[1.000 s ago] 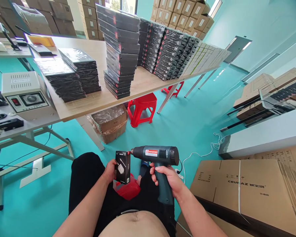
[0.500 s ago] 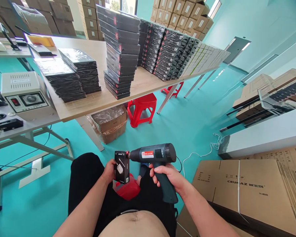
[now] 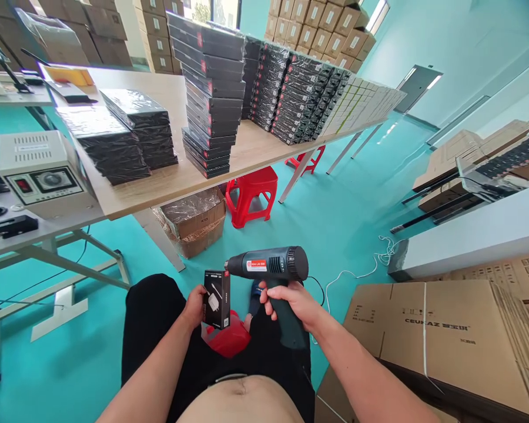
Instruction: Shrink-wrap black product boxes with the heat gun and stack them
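Observation:
In my left hand (image 3: 196, 305) is a small black box (image 3: 216, 299) with a white charger and cable printed on its front, gripped at its left edge. My right hand (image 3: 288, 302) is wrapped round the handle of a dark heat gun (image 3: 267, 264) with an orange and white label. The gun's metal nozzle points left and sits just at the box's upper right corner; whether they touch I cannot tell. Both things are held over my lap, above a red plastic stool (image 3: 229, 335).
On the wooden table (image 3: 158, 187) stand a tall stack of black boxes (image 3: 211, 106) and lower film-wrapped stacks (image 3: 136, 126). A control box (image 3: 42, 173) is at left. Cardboard cartons (image 3: 405, 335) lie at right, and a red stool (image 3: 252, 191) stands under the table edge.
The heat gun has moved slightly up and left, its nozzle shifting from the box's right side to its top corner. The box stays nearly in place in my left hand.

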### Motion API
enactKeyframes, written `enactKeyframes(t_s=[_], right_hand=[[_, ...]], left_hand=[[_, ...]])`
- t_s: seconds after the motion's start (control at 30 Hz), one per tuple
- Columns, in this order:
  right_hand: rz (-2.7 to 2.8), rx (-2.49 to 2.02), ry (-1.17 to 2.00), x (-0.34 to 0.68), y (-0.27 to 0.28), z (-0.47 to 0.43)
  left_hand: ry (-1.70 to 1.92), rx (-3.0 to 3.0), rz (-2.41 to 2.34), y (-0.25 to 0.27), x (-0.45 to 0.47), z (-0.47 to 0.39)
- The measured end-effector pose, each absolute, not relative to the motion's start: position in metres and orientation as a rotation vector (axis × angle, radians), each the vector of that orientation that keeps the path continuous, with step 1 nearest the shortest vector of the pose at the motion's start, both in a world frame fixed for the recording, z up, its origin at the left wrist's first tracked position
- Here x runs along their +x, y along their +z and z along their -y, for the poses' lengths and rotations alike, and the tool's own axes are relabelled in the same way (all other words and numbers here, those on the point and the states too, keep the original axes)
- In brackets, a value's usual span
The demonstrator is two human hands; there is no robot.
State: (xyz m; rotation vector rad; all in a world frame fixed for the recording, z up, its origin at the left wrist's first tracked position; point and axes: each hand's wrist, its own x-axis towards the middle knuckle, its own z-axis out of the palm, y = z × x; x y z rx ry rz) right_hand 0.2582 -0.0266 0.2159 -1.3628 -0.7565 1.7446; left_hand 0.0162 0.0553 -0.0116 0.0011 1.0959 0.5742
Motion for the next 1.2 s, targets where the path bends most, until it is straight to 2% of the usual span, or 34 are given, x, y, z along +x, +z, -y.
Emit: enactKeyframes(t_s=[0.33,0.53,0.67,0.83,0.93,1.0,1.2], right_hand=[[0.93,-1.48,2.183,0.274,0.215,0.067],[0.81,-1.516,1.906,0.268,0.214,0.069],[0.824,-1.48,2.028,0.266,0.212,0.079],[0.703,-1.501,1.898,0.259,0.203,0.093],[0.69,-1.422,2.006,0.26,0.203,0.1],[0.686,-1.366,2.06,0.264,0.203,0.103],[0.408,-1.259,1.901,0.286,0.185,0.092]], left_hand=[[0.723,0.07,-1.064,0.003,0.02,-0.057],[0.767,0.012,-1.077,0.007,0.021,-0.058],[0.795,-0.013,-1.108,0.008,0.017,-0.059],[0.827,-0.002,-1.12,0.011,0.016,-0.06],[0.861,0.012,-1.087,0.016,0.017,-0.06],[0.884,0.051,-1.004,0.022,0.016,-0.059],[0.717,0.074,-0.557,0.051,0.009,-0.055]])
